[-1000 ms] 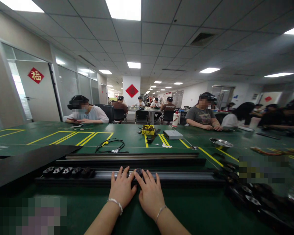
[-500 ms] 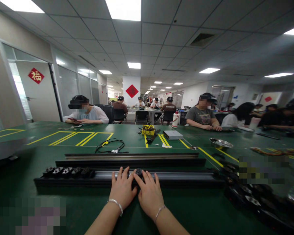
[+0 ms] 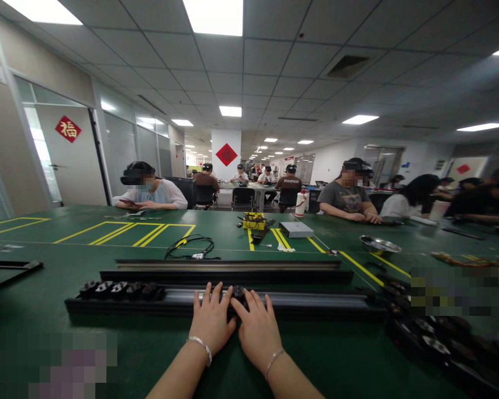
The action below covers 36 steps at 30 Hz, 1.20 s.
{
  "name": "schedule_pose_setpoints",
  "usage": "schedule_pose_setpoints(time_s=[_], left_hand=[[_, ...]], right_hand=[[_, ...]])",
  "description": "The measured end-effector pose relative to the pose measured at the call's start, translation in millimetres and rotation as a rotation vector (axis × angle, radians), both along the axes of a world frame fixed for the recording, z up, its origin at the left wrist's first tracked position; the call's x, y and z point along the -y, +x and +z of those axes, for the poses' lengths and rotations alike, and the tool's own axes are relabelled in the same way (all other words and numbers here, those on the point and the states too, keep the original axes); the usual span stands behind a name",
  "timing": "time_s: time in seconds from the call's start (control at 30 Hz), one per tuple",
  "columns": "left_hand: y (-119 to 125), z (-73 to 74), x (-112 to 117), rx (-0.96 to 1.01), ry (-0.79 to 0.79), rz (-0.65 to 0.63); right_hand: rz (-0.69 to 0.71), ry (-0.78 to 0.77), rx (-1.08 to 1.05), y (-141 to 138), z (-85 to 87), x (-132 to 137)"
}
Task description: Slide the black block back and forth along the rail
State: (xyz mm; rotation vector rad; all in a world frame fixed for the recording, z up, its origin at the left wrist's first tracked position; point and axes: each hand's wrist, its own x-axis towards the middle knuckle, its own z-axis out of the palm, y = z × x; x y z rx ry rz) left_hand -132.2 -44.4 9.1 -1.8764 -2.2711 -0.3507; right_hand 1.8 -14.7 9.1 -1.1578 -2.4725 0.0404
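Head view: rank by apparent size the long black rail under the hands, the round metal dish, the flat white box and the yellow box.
1. long black rail, far largest, though nearest the camera.
2. round metal dish and flat white box: look about alike, not ranked.
3. yellow box, smallest, but farthest away.

Bright white ceiling light panels [image 3: 213, 15] glow over the long green yellow-lined table [image 3: 45, 299], glass partition walls [image 3: 147, 155] line the left, a white pillar [image 3: 226, 173] stands far back.
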Motion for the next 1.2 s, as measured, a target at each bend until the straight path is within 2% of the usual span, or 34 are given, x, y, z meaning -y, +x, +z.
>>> schedule_pose_setpoints(time_s=[0.8, 1.2], left_hand=[[-3.6, 4.0, 0.1, 0.069, 0.002, 0.027], [-2.9, -5.5, 0.5, 0.026, 0.066, 0.017]], right_hand=[[0.001, 0.011, -0.011, -1.2, -0.7, 2.1], [0.002, 0.001, -0.014, -2.5, 0.2, 2.6]])
